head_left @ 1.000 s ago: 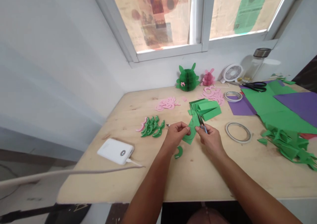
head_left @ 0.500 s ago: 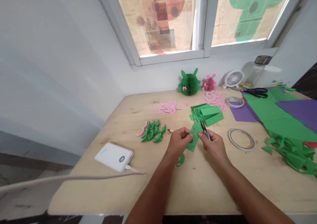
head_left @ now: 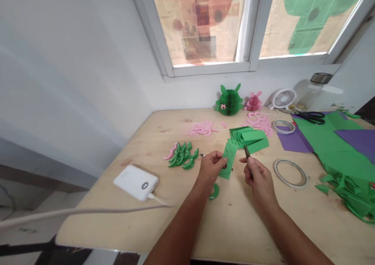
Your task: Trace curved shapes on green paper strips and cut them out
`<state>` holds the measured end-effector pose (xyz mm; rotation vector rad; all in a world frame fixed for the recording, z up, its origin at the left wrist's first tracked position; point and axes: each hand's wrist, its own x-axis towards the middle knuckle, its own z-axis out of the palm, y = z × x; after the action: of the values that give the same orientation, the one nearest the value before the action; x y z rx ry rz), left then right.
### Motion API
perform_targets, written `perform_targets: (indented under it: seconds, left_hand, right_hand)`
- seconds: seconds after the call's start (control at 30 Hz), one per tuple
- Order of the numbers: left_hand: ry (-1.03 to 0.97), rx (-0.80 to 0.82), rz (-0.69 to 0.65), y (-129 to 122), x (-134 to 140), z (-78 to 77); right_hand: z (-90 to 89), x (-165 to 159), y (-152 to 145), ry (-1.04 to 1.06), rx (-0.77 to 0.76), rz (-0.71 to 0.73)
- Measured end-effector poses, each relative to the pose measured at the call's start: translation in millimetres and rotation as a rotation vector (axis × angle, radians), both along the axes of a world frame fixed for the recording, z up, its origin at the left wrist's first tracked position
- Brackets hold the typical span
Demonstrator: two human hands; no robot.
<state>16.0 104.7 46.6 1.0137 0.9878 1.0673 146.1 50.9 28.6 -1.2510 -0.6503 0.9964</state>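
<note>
Pinched in my left hand [head_left: 211, 167] is a green paper piece [head_left: 230, 159] with a curved line drawn on it. My right hand [head_left: 259, 177] grips small scissors [head_left: 247, 152], blades pointing away from me and apart from the paper. Behind both hands lies a stack of folded green paper strips [head_left: 249, 138]. A curved green cutout [head_left: 215, 192] rests beside my left wrist. Further left sit several green crescent cutouts [head_left: 183, 155] with a pink one [head_left: 170, 152] at their edge. A pen tip [head_left: 202, 155] pokes out by my left knuckles.
A white power bank [head_left: 136, 182] with a cable lies left. Pink paper scraps [head_left: 202, 128], a green paper figure [head_left: 230, 101], a small fan [head_left: 283, 98] and a glass bottle [head_left: 312, 93] stand behind. Tape rolls [head_left: 290, 174], black-handled scissors [head_left: 310, 116] and green scraps [head_left: 345, 189] are right.
My right hand has moved away from the green paper with the scissors, whose blades now point up beside it. The left hand still holds the paper. The view has shifted slightly.
</note>
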Motion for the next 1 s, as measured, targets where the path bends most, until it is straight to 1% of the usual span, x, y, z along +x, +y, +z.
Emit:
perform_targets:
  seconds: [0.2, 0.37, 0.53, 0.6, 0.7, 0.8, 0.9, 0.97, 1.0]
  left_hand:
    - [-0.087, -0.075, 0.02, -1, 2, -2.3]
    - [-0.187, -0.102, -0.035, -5, 6, -2.1]
    - [-0.19, -0.122, -0.078, -9, 8, -2.3]
    - [-0.184, -0.111, -0.083, -8, 7, -2.1]
    - [-0.185, -0.078, -0.038, -6, 4, 1.4]
    - [-0.171, -0.058, -0.018, -5, 1, 6.6]
    - [-0.157, -0.05, -0.052, -4, -1, 8.8]
    - [-0.143, -0.037, -0.067, -3, -2, 7.8]
    - [-0.137, -0.029, -0.061, -3, -3, 7.1]
  right_hand:
    - [-1.3, -1, 0, 0.023, -0.065, 0.018]
    - [-0.5, -4, 2, 0.007, -0.081, 0.043]
    - [8.4, 1, 1, -0.055, -0.087, 0.085]
    - [14.6, 6, 1, -0.122, -0.089, 0.122]
    - [25.4, 13, -1, -0.245, -0.069, 0.16]
    - [34.7, 21, 0, -0.317, -0.079, 0.295]
    - [39.4, 26, 3, -0.38, -0.084, 0.4]
    - [40.9, 28, 5, -0.418, -0.079, 0.423]
    - [41.5, 28, 5, -0.433, -0.071, 0.411]
